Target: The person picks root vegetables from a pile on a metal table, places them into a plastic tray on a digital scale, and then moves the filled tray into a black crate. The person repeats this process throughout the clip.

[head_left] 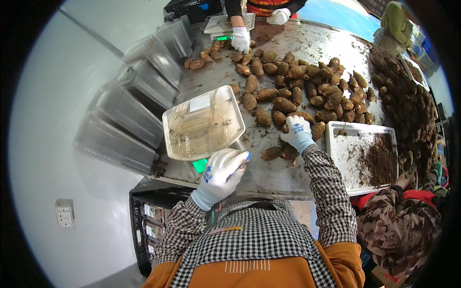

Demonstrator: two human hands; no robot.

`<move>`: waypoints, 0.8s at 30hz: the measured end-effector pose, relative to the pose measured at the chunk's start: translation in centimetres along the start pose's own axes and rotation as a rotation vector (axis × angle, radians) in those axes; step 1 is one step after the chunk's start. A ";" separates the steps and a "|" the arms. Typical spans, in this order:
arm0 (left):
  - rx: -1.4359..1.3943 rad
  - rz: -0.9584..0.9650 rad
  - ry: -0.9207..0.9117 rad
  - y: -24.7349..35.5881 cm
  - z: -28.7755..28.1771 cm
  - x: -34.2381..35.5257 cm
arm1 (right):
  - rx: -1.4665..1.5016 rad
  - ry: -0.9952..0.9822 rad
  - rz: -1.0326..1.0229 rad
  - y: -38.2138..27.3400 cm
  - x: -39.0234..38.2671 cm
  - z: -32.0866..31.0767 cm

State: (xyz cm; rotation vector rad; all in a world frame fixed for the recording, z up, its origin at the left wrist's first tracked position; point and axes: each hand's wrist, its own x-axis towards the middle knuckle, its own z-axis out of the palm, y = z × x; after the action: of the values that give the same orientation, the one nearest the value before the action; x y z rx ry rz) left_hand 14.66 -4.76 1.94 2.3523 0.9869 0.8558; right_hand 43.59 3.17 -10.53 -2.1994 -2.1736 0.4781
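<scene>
My left hand [222, 176], in a white knit glove, is closed by the near edge of the metal table, around a small thing with a blue end [248, 156]. Just beyond it, a shallow pale tray [225, 115] with dirt specks rests on a scale [199, 165] with a lit green display. My right hand [297, 132], gloved alike, is closed on a brown taro at the near side of the heap; its fingers partly hide the taro. Loose taros [272, 153] lie near that wrist, and many more taros [283, 105] spread beyond.
Stacks of clear plastic containers [122, 113] line the left edge. A white tray [337, 180] with soil and root bits sits right. Across the table, a co-worker's gloved hand [241, 40] touches taros near another scale [222, 38]. A person in a camouflage jacket [398, 223] works at right.
</scene>
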 end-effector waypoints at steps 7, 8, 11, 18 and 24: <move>-1.321 -0.837 -0.191 -3.2 5.9 -1.3 | 1.485 0.314 -0.081 -0.9 -5.1 3.6; -1.494 -0.801 -0.259 -3.4 7.1 -1.8 | 1.440 0.352 -0.205 -1.7 -6.4 4.4; -1.814 -0.925 -0.296 -2.7 7.7 -1.7 | 2.222 0.017 -0.221 -4.7 -11.0 3.2; -1.096 -0.640 -0.073 2.5 4.6 -1.9 | 1.954 -0.159 -0.347 -5.6 -16.2 -2.5; -0.646 -0.299 -0.151 3.3 2.4 -2.9 | 1.953 -0.461 -0.179 -5.7 -18.1 -3.2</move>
State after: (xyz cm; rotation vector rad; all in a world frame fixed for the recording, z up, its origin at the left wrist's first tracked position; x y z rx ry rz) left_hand 16.28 -9.45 1.13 1.6483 0.8147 0.7267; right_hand 39.00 -13.73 -2.53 -0.7112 -0.7398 1.9382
